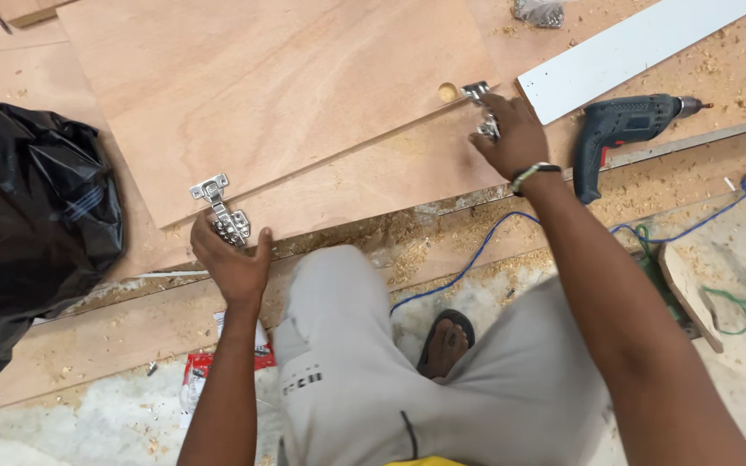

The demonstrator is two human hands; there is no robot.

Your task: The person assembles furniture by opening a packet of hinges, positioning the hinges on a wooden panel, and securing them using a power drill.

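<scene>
A plywood door panel (269, 95) lies on a larger plywood sheet (373, 177). My left hand (230, 259) grips a silver cabinet hinge (218, 205) at the panel's near left corner. At the panel's near right corner my right hand (511, 138) holds a second silver hinge (481, 108), right beside a round bored cup hole (447, 91). A dark band sits on my right wrist.
A dark green power drill (619, 134) lies right of my right hand, with a white board (632, 47) behind it. A black plastic bag (28, 224) sits at the left. Blue and green cords (736, 194), sawdust, a red-and-white packet (196, 371) and my knees fill the near floor.
</scene>
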